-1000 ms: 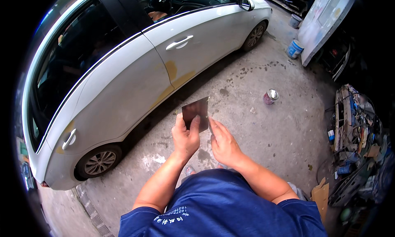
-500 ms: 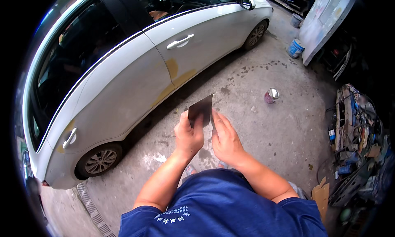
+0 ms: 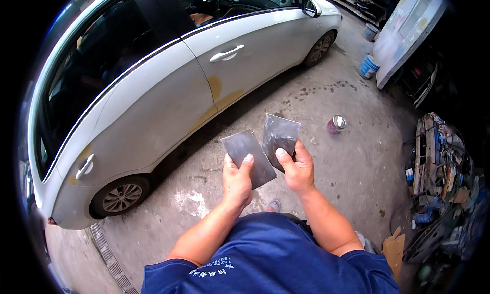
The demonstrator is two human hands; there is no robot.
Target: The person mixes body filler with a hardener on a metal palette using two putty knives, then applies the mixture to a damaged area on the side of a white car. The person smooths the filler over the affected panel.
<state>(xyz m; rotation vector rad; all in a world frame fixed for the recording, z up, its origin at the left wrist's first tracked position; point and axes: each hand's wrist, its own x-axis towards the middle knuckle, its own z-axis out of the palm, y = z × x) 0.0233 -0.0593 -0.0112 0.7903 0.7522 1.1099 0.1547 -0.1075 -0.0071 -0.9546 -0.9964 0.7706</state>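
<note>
My left hand [image 3: 238,184] is closed on a thin, dark grey rectangular putty spreader [image 3: 261,165], thumb flat on its face. My right hand [image 3: 300,172] grips a second putty spreader [image 3: 282,129], with pale smears on its upper part and a darker lower part. Both are held out in front of my body, faces up, their neighbouring edges close together; whether they touch I cannot tell. Beyond them stands a white car [image 3: 153,105] with yellowish filler patches [image 3: 229,98] low on its doors and another near the rear door handle.
On the floor to the right stands a small open can [image 3: 337,124]. Farther off are a blue-and-white bucket [image 3: 368,67], a grey bucket [image 3: 370,32] and a leaning white panel [image 3: 408,31]. Piled car parts [image 3: 434,176] line the right side, with torn cardboard [image 3: 393,250] near me.
The two spreaders, earlier held upright and close together, have been turned apart so their faces show. My right hand has rotated, bringing its thumb onto the front of its spreader.
</note>
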